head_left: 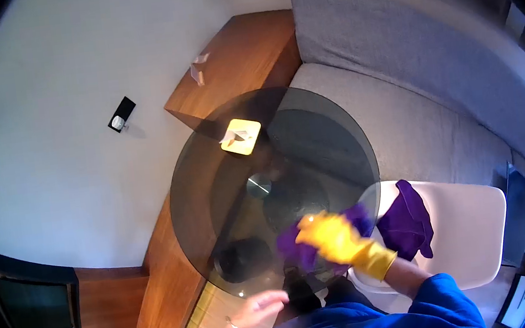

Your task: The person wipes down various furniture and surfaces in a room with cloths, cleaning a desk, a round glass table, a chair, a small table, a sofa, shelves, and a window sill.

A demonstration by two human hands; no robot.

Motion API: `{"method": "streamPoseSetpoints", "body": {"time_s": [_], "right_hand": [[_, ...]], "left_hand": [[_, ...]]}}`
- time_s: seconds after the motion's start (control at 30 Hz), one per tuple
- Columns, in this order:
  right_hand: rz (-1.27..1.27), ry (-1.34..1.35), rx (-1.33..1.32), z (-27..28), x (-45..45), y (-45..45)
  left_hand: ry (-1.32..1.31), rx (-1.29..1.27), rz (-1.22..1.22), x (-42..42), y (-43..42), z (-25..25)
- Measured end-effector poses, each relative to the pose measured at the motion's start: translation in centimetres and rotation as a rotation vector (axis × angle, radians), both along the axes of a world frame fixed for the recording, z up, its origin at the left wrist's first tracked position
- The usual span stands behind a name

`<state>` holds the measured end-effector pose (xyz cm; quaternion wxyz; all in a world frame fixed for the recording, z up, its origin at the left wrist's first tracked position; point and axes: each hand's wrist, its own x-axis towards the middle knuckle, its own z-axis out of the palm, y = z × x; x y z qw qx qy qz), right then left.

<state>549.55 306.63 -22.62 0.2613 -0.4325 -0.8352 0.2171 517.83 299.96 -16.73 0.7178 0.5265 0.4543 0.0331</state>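
Observation:
My right hand [331, 238], in a yellow rubber glove, presses a purple cloth [291, 242] on the near right part of the round smoked-glass table [311, 132]. Motion smears the glove and the cloth. Bare, with fingers stretched out, my left hand [258, 309] hangs by the table's near edge and holds nothing. A second purple cloth [406, 222] lies on the pale chair [471, 231] to the right. Farther across the glass is a yellow square mat [250, 142] with a small folded, pale and dark object [238, 136] on it.
A grey sofa [392, 110] curves behind the table. Wooden cabinets [249, 49] run along the left wall, with a small pale item [198, 74] on top. A dark screen [36, 313] stands at lower left. A wall plate [122, 113] carries a white plug.

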Motion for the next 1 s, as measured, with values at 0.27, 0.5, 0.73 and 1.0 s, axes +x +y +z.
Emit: {"method": "streamPoseSetpoints", "body": {"time_s": [0.27, 0.5, 0.73, 1.0], "right_hand": [[-1.31, -0.218, -0.346, -3.5, 18.8, -3.7], [-1.555, 0.064, -0.317, -1.5, 12.8, -15.9], [-1.316, 0.486, -0.288, 5.2, -1.5, -0.4], [-1.84, 0.156, -0.373, -11.6, 14.9, 1.5]], "left_hand": [[0.262, 0.759, 0.483, 2.8, 24.3, -3.2], [0.371, 0.496, 0.678, 8.6, 39.4, -10.6], [0.388, 0.529, 0.281, 3.9, 40.3, -8.9], [0.229, 0.865, 0.293, 0.3, 43.6, -13.6]]}}
